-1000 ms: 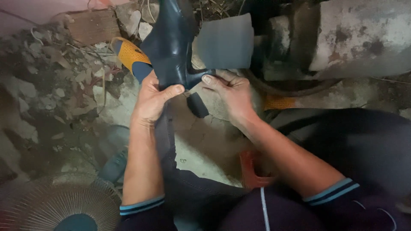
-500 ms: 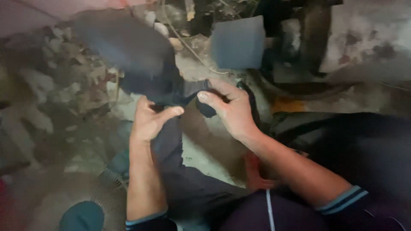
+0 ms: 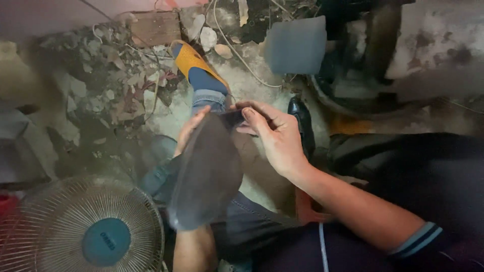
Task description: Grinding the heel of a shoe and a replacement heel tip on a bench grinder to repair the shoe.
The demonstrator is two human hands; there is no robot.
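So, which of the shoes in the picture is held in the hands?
The dark shoe, sole toward the camera, gripped by both the left hand and the right hand. The glossy black shoe lies on the floor; the orange sandal is worn.

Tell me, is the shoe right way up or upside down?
Upside down: the shoe shows its flat grey sole to the camera, held between both hands.

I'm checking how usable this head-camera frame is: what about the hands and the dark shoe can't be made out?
- Left hand: mostly hidden behind the dark shoe; only fingertips show.
- Dark shoe: motion-blurred, so its surface detail is unreadable.
- Right hand: its fingertips overlap the shoe's dark end, so the grip there is unclear.
- Second dark shoe: partly covered by the right hand.
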